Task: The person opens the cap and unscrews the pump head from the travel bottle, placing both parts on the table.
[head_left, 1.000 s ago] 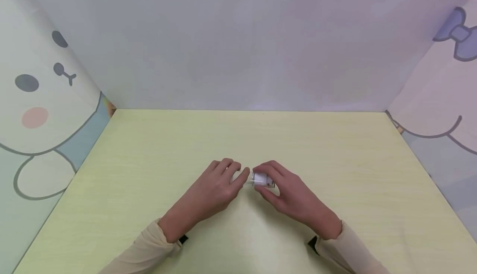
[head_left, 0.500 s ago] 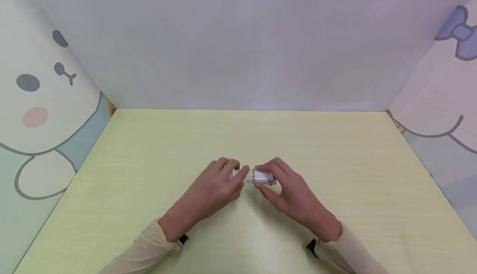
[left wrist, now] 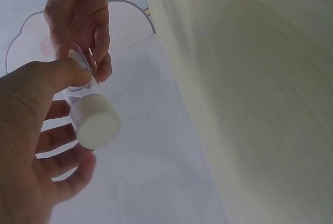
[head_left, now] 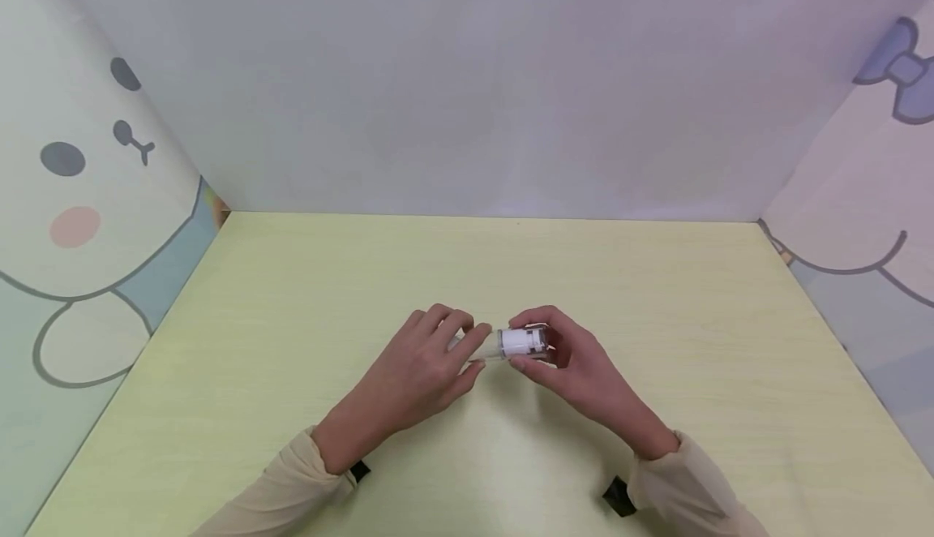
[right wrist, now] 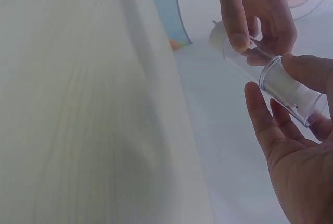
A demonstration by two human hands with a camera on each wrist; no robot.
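Between the two hands a small clear cylindrical bottle (head_left: 484, 349) lies sideways, above the table in the head view. Its left end is a solid white round piece (left wrist: 99, 129), facing the left wrist camera. Toward the right end sits a see-through cap (right wrist: 294, 94) over a white inner part, with a ring at its edge. My left hand (head_left: 419, 368) pinches the clear body between thumb and fingers. The thumb and fingers of my right hand (head_left: 572, 363) grip the cap section from both sides, with the white part showing between them.
A pale wood-grain table (head_left: 328, 277) spreads under both hands. A plain light wall (head_left: 467, 91) stands behind it, and side panels with cartoon animals (head_left: 80, 221) flank it. Dark small pieces (head_left: 619, 496) show at the sleeve cuffs.
My right hand has moved slightly to the right, and more of the clear body and white section shows between the hands. The left hand stays nearly in place.
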